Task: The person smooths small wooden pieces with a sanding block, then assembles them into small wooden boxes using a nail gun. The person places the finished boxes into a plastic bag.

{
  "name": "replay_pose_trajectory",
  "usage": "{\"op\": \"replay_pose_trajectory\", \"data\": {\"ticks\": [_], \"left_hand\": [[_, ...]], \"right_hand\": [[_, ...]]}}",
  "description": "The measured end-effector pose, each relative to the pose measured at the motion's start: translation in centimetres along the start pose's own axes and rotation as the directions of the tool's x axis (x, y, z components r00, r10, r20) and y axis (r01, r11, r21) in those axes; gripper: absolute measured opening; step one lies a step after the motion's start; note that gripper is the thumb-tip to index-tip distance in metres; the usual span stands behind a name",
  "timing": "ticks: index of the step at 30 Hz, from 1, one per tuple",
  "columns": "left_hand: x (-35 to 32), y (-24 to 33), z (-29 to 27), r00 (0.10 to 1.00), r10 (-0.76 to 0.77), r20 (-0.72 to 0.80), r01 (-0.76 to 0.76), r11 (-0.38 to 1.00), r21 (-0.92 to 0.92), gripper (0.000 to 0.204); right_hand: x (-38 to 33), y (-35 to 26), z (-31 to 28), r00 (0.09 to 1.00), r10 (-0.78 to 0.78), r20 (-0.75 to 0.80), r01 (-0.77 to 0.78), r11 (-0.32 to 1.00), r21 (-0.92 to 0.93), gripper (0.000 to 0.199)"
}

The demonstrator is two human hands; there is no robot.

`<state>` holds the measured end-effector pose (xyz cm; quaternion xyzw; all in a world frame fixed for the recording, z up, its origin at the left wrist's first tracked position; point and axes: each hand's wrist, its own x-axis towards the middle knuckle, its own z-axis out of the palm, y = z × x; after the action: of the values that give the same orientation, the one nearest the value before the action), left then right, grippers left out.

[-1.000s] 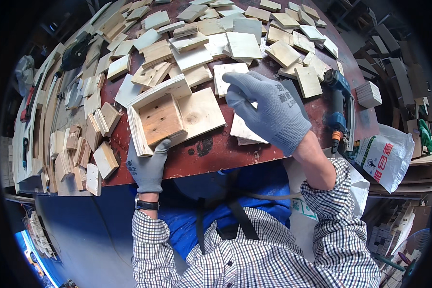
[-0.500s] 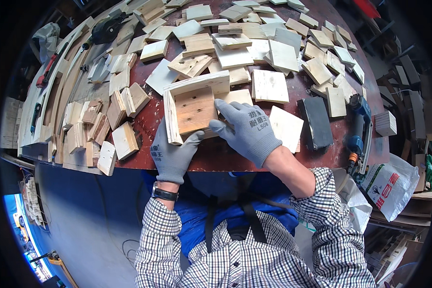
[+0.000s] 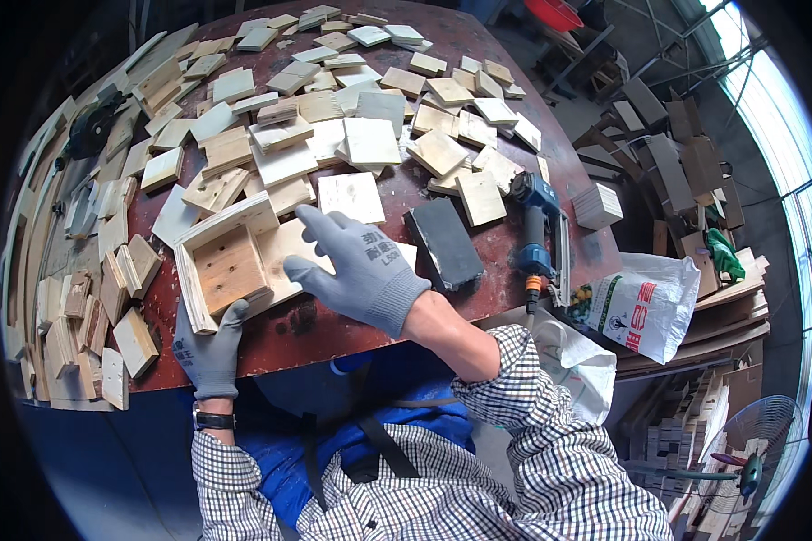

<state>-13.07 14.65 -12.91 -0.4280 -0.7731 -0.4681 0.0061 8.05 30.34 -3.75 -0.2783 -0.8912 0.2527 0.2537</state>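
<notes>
A small box-like piece of pale plywood boards (image 3: 235, 212), with a reddish-brown board inside its corner, stands near the table's front edge. My left hand (image 3: 209, 352), in a grey glove, holds it at the lower front, thumb bent against the near side. My right hand (image 3: 356, 269), also gloved, is just right of the box, over a pale board (image 3: 284, 248). Its thumb and fingers are apart with nothing between them; whether the fingertips touch that board I cannot tell. Farther right lie a black block (image 3: 444, 243) and a blue nail gun (image 3: 537, 225) with an orange hose fitting.
Many loose wood blocks (image 3: 370, 142) cover the dark red table (image 3: 162, 361). Long wooden strips (image 3: 27, 270) lie along its left side. Off the right edge are a white printed sack (image 3: 650, 302), stacked boards (image 3: 713, 316) and a wire fan (image 3: 753, 451).
The view has swung to the right, so the table appears shifted left. My right hand has come off the box and moved right, its fingers spreading. My left hand still holds the box.
</notes>
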Motion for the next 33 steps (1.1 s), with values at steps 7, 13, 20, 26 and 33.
{"op": "replay_pose_trajectory", "data": {"ticks": [7,13,20,26,33], "left_hand": [[-0.4,-0.9,0.1,1.000,0.008,-0.016,-0.009,1.000,-0.017,0.083],[0.0,-0.4,-0.7,0.999,-0.006,0.033,0.003,0.995,0.097,0.099],[0.1,-0.2,-0.7,0.997,-0.011,0.073,0.009,0.999,0.035,0.099],[-0.1,-0.5,-0.2,0.999,0.037,0.016,-0.038,0.996,0.077,0.095],[0.0,0.0,-0.4,0.998,0.060,0.024,-0.061,0.997,0.037,0.096]], "right_hand": [[-6.5,11.9,-18.3,0.563,0.629,-0.537,-0.827,0.415,-0.380,0.085],[-9.8,20.7,-18.4,0.437,0.831,-0.345,-0.867,0.287,-0.406,0.110],[-7.8,23.4,-18.8,0.392,0.875,-0.284,-0.904,0.310,-0.294,0.036],[-9.2,13.9,-22.7,0.663,0.579,-0.474,-0.657,0.754,0.003,0.032],[-5.4,-2.9,-24.8,0.927,0.308,-0.215,-0.121,0.787,0.605,0.032]]}}
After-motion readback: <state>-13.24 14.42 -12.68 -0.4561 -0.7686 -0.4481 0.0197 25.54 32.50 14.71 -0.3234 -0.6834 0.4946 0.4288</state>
